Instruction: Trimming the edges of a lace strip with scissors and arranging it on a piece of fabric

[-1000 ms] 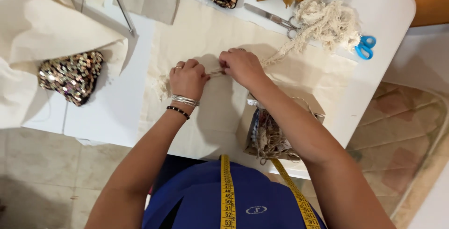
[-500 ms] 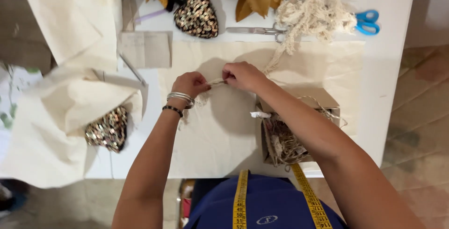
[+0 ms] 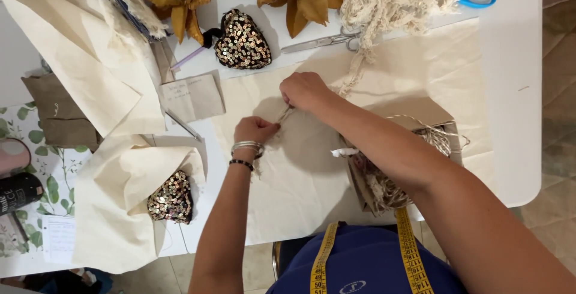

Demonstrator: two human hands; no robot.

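Both hands, left hand (image 3: 255, 129) and right hand (image 3: 303, 89), are pinching a thin frayed cream cord (image 3: 284, 114) taut over the cream cloth (image 3: 312, 174) mid-desk.

The person's left hand (image 3: 255, 130) dropped lower and nearer the body, while the right hand (image 3: 305, 90) stayed further up the cream cloth (image 3: 420, 78), so the hands drew apart diagonally with a short piece of cord (image 3: 284, 114) pulled taut between them.
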